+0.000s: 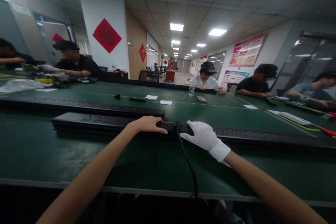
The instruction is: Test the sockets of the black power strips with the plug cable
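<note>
A long black power strip (236,133) with red-marked sockets lies across the green table in front of me. My left hand (147,125), bare, grips it from above, thumb on the near side and fingers over the far side. My right hand (202,134), in a white dotted glove, holds the same strip a little further right, its thumb also on the near side. Between the two hands a black plug (177,126) sits in a socket. Its black cable (190,168) runs down over the table's front edge.
Behind the left part lies a second long black power strip (78,105). Beyond are a small black bar (137,99), white paper slips (166,102) and a water bottle (191,88). Several people sit around the table. A white power strip (295,118) lies at right.
</note>
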The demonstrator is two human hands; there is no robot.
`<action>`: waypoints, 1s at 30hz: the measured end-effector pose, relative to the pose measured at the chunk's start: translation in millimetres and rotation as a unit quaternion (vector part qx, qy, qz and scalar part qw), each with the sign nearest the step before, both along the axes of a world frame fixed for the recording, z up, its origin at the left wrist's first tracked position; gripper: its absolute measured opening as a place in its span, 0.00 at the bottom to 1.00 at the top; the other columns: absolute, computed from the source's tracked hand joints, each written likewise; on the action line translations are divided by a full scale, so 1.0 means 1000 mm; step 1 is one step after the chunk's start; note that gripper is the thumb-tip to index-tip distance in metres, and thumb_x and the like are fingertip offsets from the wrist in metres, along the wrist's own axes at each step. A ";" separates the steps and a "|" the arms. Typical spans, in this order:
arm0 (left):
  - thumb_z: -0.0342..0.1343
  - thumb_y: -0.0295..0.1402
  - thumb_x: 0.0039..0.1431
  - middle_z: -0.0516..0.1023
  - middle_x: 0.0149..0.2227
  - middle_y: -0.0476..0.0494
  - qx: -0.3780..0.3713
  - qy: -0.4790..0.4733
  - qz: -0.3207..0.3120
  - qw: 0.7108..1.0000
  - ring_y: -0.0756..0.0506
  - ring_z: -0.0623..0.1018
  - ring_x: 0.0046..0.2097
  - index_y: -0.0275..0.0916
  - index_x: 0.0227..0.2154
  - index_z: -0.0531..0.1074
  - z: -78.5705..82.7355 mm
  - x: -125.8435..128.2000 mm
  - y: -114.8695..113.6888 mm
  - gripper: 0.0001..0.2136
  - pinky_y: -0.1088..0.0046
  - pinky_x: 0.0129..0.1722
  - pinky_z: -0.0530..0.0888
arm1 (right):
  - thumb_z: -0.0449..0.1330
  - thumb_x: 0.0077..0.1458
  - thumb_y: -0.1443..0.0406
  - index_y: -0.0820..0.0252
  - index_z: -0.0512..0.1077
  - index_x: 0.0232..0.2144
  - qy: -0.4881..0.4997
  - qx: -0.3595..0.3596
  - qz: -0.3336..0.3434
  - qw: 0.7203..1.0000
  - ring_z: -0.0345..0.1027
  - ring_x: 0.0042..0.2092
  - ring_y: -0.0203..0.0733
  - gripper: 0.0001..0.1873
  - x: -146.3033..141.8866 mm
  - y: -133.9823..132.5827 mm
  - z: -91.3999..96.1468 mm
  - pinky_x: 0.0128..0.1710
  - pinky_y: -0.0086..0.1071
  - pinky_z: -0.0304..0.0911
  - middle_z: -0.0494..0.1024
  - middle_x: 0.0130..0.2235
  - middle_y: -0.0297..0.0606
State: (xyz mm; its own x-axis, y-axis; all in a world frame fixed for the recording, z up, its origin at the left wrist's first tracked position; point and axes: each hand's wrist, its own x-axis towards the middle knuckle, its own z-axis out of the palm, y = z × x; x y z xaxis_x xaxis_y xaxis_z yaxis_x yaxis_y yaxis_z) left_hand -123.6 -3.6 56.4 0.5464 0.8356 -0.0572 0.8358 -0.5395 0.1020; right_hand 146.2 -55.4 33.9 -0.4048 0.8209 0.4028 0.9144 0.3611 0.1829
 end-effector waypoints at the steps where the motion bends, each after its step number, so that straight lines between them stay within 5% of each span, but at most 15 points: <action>1: 0.43 0.63 0.43 0.71 0.48 0.41 -0.011 -0.001 0.003 1.000 0.39 0.73 0.45 0.45 0.51 0.61 0.001 -0.004 0.001 0.36 0.65 0.42 0.66 | 0.39 0.51 0.40 0.62 0.63 0.51 0.002 0.001 0.001 1.000 0.66 0.43 0.46 0.39 0.000 0.000 -0.001 0.42 0.35 0.58 0.73 0.42 0.47; 5: 0.50 0.62 0.36 0.71 0.48 0.43 -0.022 -0.006 0.012 1.000 0.39 0.73 0.45 0.47 0.50 0.62 0.002 -0.009 0.000 0.37 0.66 0.40 0.67 | 0.39 0.52 0.40 0.62 0.62 0.51 0.009 -0.004 0.000 1.000 0.66 0.44 0.47 0.38 0.000 0.001 -0.002 0.42 0.36 0.58 0.72 0.43 0.47; 13: 0.45 0.64 0.40 0.74 0.42 0.37 0.048 -0.012 0.018 0.999 0.38 0.74 0.41 0.40 0.43 0.66 -0.011 0.005 0.000 0.36 0.65 0.39 0.66 | 0.42 0.55 0.46 0.60 0.61 0.52 0.051 0.000 0.064 0.997 0.63 0.48 0.45 0.31 -0.005 0.000 -0.002 0.47 0.36 0.56 0.70 0.47 0.44; 19: 0.43 0.65 0.40 0.74 0.42 0.37 0.072 -0.009 0.008 0.997 0.37 0.74 0.41 0.39 0.43 0.67 -0.011 0.003 0.000 0.37 0.64 0.40 0.66 | 0.51 0.51 0.47 0.59 0.42 0.61 0.085 -0.061 0.038 0.994 0.69 0.39 0.41 0.42 -0.023 0.019 0.010 0.36 0.32 0.60 0.73 0.42 0.41; 24: 0.44 0.64 0.40 0.74 0.42 0.37 0.080 -0.005 0.010 0.997 0.37 0.73 0.43 0.39 0.43 0.68 -0.010 0.005 -0.001 0.36 0.64 0.41 0.66 | 0.52 0.50 0.46 0.58 0.67 0.44 0.013 -0.041 0.178 0.983 0.68 0.37 0.41 0.27 -0.041 0.040 0.025 0.35 0.30 0.58 0.74 0.37 0.40; 27: 0.44 0.64 0.40 0.74 0.42 0.37 0.077 -0.004 0.008 0.997 0.37 0.73 0.43 0.39 0.43 0.68 -0.010 0.005 -0.001 0.36 0.64 0.41 0.66 | 0.49 0.53 0.49 0.60 0.71 0.33 -0.021 -0.013 0.202 0.979 0.66 0.34 0.40 0.22 -0.047 0.045 0.026 0.34 0.30 0.56 0.74 0.31 0.40; 30: 0.44 0.65 0.40 0.74 0.42 0.37 0.078 -0.003 0.009 0.997 0.36 0.73 0.43 0.40 0.43 0.68 -0.010 0.005 -0.001 0.36 0.64 0.42 0.66 | 0.47 0.54 0.50 0.59 0.71 0.33 -0.024 0.010 0.188 0.982 0.66 0.32 0.39 0.22 -0.049 0.046 0.023 0.32 0.29 0.54 0.74 0.29 0.40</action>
State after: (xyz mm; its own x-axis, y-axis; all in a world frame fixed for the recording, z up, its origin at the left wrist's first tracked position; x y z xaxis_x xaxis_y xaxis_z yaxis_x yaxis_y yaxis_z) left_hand -118.9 -4.7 45.9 0.5315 0.8434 0.0779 0.8449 -0.5345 0.0221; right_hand 97.7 -9.6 57.2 -0.6971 0.6018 0.3898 0.7070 0.6675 0.2338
